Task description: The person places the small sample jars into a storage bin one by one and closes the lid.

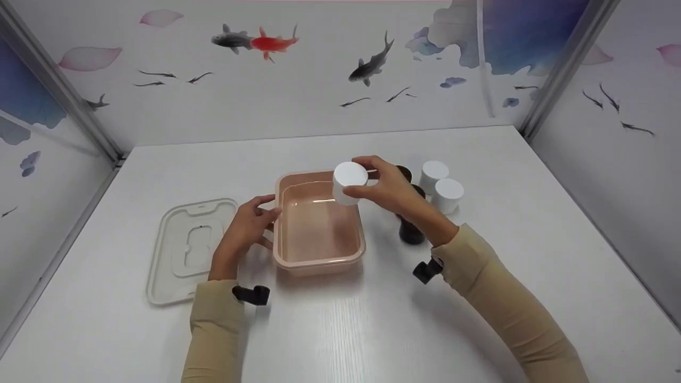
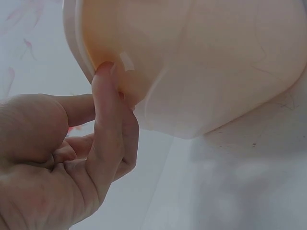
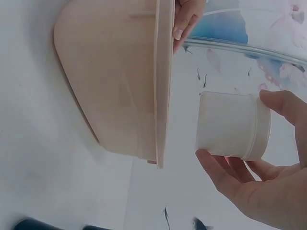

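The right hand (image 1: pixel 391 189) grips a white jar (image 1: pixel 349 183) between thumb and fingers, holding it in the air over the far right corner of the pink tub (image 1: pixel 318 255). The left hand (image 1: pixel 246 226) pinches the tub's left rim, thumb on the outer wall. On the bench (image 1: pixel 340 330), a clear lid (image 1: pixel 189 250) lies left of the tub; two white jars (image 1: pixel 441 186) and dark jars (image 1: pixel 411 231) stand right.

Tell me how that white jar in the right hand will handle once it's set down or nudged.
The white jar looks rigid and probably light: the right hand lifts it with just thumb and fingertips. Its smooth plastic wall may be somewhat slippery. Squat and flat-ended, it should stand steadily upright; laid on its side, as held now, it would likely roll.
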Action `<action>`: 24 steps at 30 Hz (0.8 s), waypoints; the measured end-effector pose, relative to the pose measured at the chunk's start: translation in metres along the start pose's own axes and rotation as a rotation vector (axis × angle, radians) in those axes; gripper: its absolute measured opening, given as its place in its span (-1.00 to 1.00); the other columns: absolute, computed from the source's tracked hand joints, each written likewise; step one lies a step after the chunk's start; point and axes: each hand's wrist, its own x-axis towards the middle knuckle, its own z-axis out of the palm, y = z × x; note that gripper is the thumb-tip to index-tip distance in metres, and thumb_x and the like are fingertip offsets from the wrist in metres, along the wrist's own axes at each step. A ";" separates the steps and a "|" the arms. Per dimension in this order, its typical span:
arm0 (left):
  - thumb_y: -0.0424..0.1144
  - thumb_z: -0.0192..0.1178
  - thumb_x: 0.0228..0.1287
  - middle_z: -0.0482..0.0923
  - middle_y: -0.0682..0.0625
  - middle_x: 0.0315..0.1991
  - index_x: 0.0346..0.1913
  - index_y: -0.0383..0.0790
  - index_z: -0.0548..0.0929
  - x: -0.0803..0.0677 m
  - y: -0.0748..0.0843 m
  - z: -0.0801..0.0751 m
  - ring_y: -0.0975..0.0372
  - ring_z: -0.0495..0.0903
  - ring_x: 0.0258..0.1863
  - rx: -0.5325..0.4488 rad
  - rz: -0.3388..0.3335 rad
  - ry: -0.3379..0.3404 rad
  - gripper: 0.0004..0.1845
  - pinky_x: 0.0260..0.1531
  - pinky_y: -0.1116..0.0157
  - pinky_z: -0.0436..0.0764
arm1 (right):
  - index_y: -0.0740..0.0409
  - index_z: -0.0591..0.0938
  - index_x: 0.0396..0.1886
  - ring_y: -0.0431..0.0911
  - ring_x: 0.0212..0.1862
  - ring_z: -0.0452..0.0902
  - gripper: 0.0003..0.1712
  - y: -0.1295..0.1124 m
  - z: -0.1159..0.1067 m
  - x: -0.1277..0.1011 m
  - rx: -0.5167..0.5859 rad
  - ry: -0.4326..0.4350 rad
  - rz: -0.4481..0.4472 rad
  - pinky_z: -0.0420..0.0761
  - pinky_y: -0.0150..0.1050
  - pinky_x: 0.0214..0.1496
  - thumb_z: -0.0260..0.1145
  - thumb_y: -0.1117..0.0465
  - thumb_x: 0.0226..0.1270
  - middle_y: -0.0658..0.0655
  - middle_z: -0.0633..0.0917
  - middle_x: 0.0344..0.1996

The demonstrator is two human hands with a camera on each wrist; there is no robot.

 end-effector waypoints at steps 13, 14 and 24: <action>-0.11 0.05 0.56 0.56 -0.30 0.12 0.53 -0.13 0.23 -0.003 -0.001 0.001 0.09 0.69 -0.11 -0.019 0.056 -0.009 -0.42 -0.44 0.25 0.79 | 0.14 0.43 0.37 0.00 0.22 0.53 -0.24 -0.020 0.015 0.031 0.065 -0.115 0.046 0.67 -0.19 0.12 0.50 0.09 0.21 0.17 0.54 0.24; -0.11 0.05 0.56 0.56 -0.29 0.12 0.53 -0.13 0.23 -0.003 -0.001 0.002 0.10 0.69 -0.11 -0.021 0.058 -0.010 -0.42 -0.45 0.25 0.78 | 0.15 0.43 0.36 0.00 0.21 0.53 -0.25 -0.022 0.017 0.033 0.069 -0.123 0.047 0.68 -0.21 0.11 0.50 0.09 0.21 0.18 0.54 0.23; -0.11 0.04 0.56 0.57 -0.30 0.12 0.53 -0.14 0.23 -0.003 0.000 0.003 0.07 0.69 -0.09 -0.016 0.062 -0.013 -0.42 -0.45 0.26 0.78 | 0.15 0.44 0.33 0.00 0.10 0.55 -0.26 -0.037 0.034 0.049 -0.014 -0.135 0.054 0.65 -0.14 0.19 0.52 0.08 0.20 0.17 0.57 0.15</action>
